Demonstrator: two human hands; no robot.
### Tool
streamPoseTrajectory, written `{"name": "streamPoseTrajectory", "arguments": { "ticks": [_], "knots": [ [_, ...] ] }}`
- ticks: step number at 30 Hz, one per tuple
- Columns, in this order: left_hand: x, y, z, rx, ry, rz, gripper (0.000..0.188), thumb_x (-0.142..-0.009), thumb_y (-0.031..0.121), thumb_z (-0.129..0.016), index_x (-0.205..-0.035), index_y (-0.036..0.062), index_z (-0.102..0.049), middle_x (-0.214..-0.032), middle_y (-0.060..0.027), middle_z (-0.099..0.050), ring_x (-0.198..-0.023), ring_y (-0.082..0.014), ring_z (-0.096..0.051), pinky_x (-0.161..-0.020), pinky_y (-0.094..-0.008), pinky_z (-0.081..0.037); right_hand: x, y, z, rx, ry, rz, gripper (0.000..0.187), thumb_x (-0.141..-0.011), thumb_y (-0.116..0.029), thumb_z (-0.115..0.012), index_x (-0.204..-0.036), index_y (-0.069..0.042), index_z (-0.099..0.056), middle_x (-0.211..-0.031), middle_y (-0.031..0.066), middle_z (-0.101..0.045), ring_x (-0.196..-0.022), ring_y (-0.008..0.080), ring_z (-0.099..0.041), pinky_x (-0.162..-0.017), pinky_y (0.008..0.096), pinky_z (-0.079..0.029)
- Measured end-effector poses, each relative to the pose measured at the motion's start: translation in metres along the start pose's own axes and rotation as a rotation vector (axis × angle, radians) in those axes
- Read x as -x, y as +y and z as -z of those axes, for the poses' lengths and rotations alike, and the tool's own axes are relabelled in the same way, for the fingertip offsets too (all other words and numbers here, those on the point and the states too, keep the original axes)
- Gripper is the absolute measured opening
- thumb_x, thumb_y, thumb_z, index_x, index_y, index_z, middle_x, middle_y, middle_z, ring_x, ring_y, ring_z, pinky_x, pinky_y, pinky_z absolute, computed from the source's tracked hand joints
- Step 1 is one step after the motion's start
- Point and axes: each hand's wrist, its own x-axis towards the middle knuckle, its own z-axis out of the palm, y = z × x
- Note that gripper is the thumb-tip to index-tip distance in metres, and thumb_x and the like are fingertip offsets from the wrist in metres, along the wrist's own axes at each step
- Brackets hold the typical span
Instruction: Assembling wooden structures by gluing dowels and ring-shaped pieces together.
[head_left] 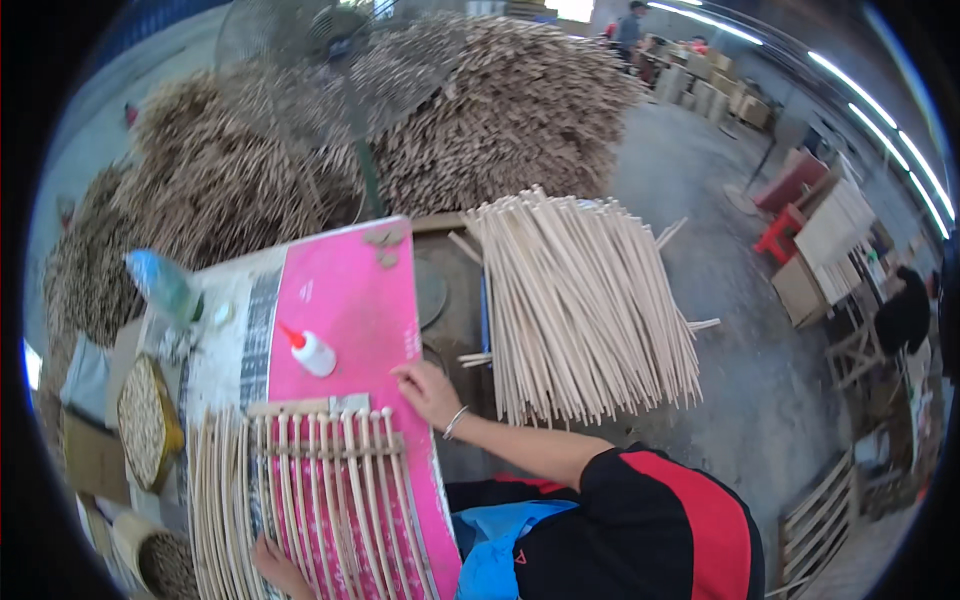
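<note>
Round-headed wooden sticks (345, 480) lie side by side in a slotted wooden rack (340, 447) on the pink-topped table (340, 265). Just left of them is a denser row of pale sticks (217, 500). My left hand (282, 568) is at the lower edge, its closed fingers against sticks between the two groups. My right hand (428, 393), with a bracelet at its wrist, hovers by the table's right edge, beyond the rack's corner. Its fingers are curled together; whatever may be in them is too small to make out. A white squeeze bottle with a red tip (312, 352) stands farther back.
A big stack of wooden rods (580, 310) stands right of the table. At left are a yellow container of small wooden pieces (150, 425) and a blue-green bottle (165, 288). Behind, a standing fan (335, 60) fronts large stick piles (500, 110). A person (903, 310) is at far right.
</note>
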Motion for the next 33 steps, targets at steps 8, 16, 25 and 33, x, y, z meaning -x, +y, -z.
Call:
{"name": "streamPoseTrajectory", "arguments": {
  "ticks": [8, 16, 25, 33],
  "knots": [
    [-0.001, -0.004, 0.014, 0.051, -0.097, 0.057, 0.051, -0.111, 0.038, -0.046, -0.136, -0.0006, -0.067, -0.126, -0.0243, -0.069, -0.116, -0.0386, -0.065, -0.097, -0.0497, -0.054, 0.007, -0.012, -0.037, 0.189, 0.011, -0.045, 0.022, -0.105, -0.02, -0.052, -0.12, -0.013, -0.066, -0.101, 0.0084, -0.065, -0.105, 0.0292, -0.059, -0.091, 0.0439, -0.039],
    [0.0, 0.005, 0.018, 0.018, -0.121, 0.063, 0.054, -0.112, 0.039, -0.041, -0.142, -0.0007, -0.063, -0.136, -0.0245, -0.066, -0.124, -0.0403, -0.062, -0.106, -0.0502, -0.05, 0.006, -0.008, -0.04, 0.215, 0.004, -0.032, 0.019, -0.103, -0.019, -0.053, -0.116, -0.013, -0.065, -0.1, 0.0075, -0.064, -0.104, 0.0282, -0.059, -0.091, 0.0439, -0.039],
    [0.006, 0.014, 0.027, 0.046, -0.114, 0.072, 0.055, -0.113, 0.04, -0.038, -0.143, -0.0007, -0.062, -0.14, -0.024, -0.064, -0.13, -0.039, -0.059, -0.109, -0.0488, -0.048, 0.009, -0.014, -0.039, 0.197, 0.017, -0.025, 0.017, -0.102, -0.017, -0.053, -0.114, -0.013, -0.065, -0.097, 0.0072, -0.063, -0.102, 0.0278, -0.059, -0.09, 0.0435, -0.039],
    [0.006, 0.011, 0.024, -0.04, -0.105, 0.089, 0.055, -0.113, 0.038, -0.039, -0.141, -0.0018, -0.063, -0.137, -0.0246, -0.066, -0.122, -0.0406, -0.063, -0.104, -0.0485, -0.051, 0.008, -0.01, -0.041, 0.187, 0.011, -0.018, 0.017, -0.102, -0.017, -0.055, -0.114, -0.015, -0.066, -0.1, 0.0062, -0.065, -0.102, 0.0272, -0.059, -0.089, 0.0426, -0.039]
  ]
}}
